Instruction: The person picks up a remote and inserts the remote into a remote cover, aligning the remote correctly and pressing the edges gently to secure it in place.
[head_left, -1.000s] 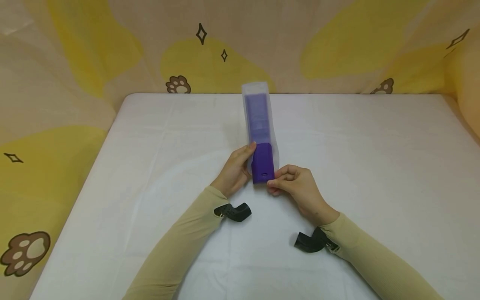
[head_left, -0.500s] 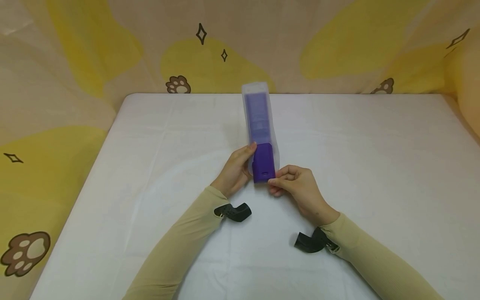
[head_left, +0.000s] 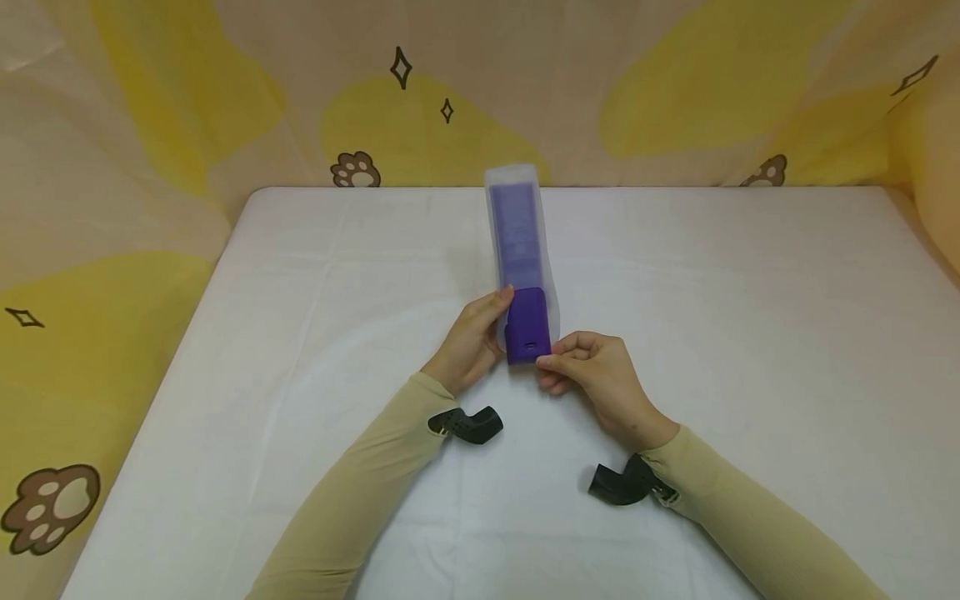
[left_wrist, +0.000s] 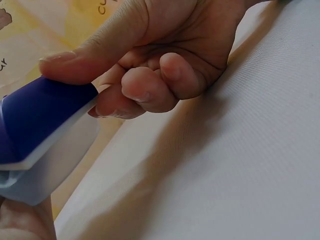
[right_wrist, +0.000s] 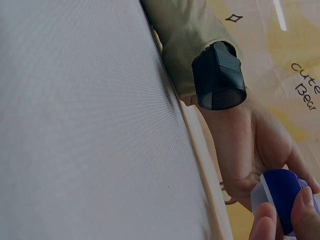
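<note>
A long, narrow, translucent case (head_left: 517,225) with a purple inside showing through points away from me, raised over the table. Its near end is a solid purple cover (head_left: 528,325) with a small slot. My left hand (head_left: 471,342) grips the case from the left, thumb on the cover's edge; most of its fingers are hidden beneath. On the other side, my right hand (head_left: 596,375) pinches the cover's near right corner between thumb and fingers. The right wrist view shows the left hand (right_wrist: 240,145) around the case; the left wrist view shows the right thumb on the purple cover (left_wrist: 45,110).
A white cloth-covered table (head_left: 750,333) spreads on all sides of the hands. Behind it hangs a yellow and beige patterned curtain (head_left: 570,83). Black wrist cameras (head_left: 476,425) sit on both beige sleeves (head_left: 367,483).
The purple cover's near edge has shifted very slightly up and right in the head view. Both hands keep their holds and hardly move.
</note>
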